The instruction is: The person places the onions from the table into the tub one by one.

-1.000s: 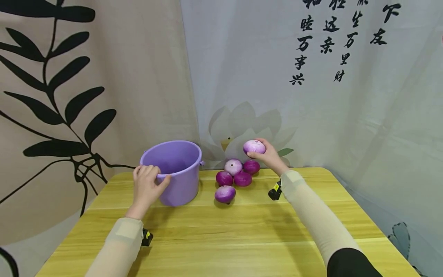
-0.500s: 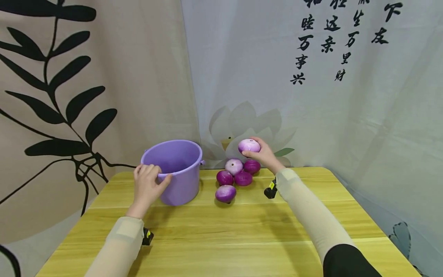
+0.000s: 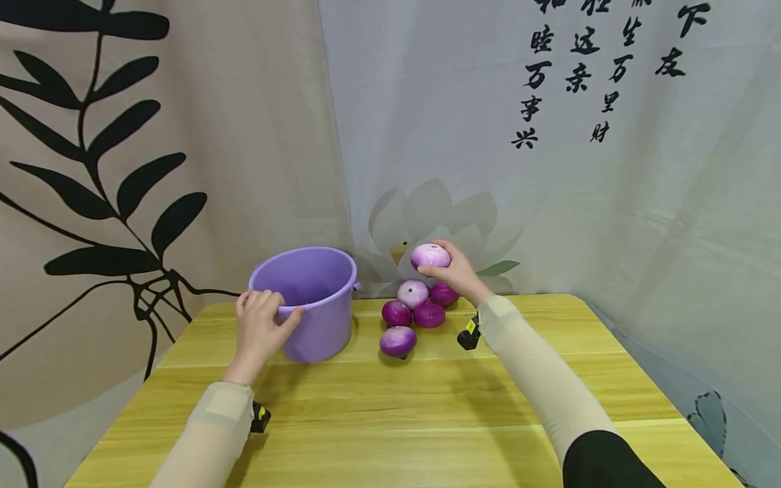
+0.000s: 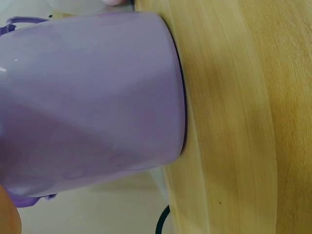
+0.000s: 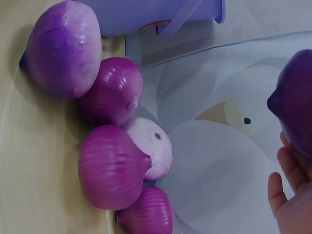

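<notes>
Held onion and right hand have shifted leftward, toward the bucket, since the earlier frame; the left hand and bucket show no clear displacement. At far left, a black plant print appears on the cloth backdrop. Next is the left hand, extending from a pale left sleeve with a black device at the wrist. Its fingers grip the near rim of the purple bucket, which stands upright on the wooden table. To the right of the bucket, five onions rest on the table: front onion nearest the person; left dark onion behind it; pale onion toward the rear; middle dark onion; rear dark onion at the right. Above the pale onion and clear of the group, the held onion is grasped between the thumb and fingers of the right hand. Further right, the pale right sleeve runs down to a black section at the lower edge. Black lettering marks the upper right backdrop.
</notes>
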Demonstrator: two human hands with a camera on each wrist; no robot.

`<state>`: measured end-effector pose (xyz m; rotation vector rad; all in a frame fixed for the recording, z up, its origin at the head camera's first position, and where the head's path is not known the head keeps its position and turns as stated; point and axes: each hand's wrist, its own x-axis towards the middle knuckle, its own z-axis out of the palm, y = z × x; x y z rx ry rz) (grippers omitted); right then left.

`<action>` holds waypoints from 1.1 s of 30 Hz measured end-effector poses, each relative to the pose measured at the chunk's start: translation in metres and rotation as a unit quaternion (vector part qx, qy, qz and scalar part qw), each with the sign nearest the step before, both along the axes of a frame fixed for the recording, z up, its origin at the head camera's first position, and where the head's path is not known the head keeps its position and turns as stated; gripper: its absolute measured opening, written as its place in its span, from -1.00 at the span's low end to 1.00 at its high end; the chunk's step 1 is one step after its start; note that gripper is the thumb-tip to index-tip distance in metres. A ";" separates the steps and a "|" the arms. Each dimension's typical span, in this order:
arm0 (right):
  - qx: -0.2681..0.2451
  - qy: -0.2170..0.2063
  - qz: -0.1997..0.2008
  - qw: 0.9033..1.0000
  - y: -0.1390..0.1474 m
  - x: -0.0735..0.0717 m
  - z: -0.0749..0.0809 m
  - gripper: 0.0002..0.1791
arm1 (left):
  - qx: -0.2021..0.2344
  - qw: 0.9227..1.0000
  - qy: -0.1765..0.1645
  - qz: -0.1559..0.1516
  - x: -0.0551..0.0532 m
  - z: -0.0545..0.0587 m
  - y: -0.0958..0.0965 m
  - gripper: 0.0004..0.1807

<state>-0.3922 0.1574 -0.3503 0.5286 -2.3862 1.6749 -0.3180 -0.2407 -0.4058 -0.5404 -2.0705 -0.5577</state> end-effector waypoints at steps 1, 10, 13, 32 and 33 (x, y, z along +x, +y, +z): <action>0.002 0.000 0.000 1.000 -0.001 0.000 0.000 -0.21 | 0.000 1.000 0.000 0.000 0.000 0.000 0.000 -0.56; 0.006 0.002 0.000 1.000 -0.009 0.004 0.003 -0.21 | -0.002 1.000 0.001 0.002 -0.001 -0.001 0.000 -0.56; 0.006 0.002 0.001 1.000 -0.011 0.004 0.003 -0.22 | 0.001 1.000 0.006 0.000 -0.001 -0.001 0.001 -0.56; 0.003 -0.001 0.024 1.000 -0.034 0.004 0.001 -0.17 | 0.002 1.000 0.009 0.003 -0.001 -0.001 0.000 -0.56; 0.001 -0.002 0.025 1.000 -0.036 0.004 0.000 -0.17 | 0.002 1.000 0.008 0.003 -0.001 -0.001 0.000 -0.56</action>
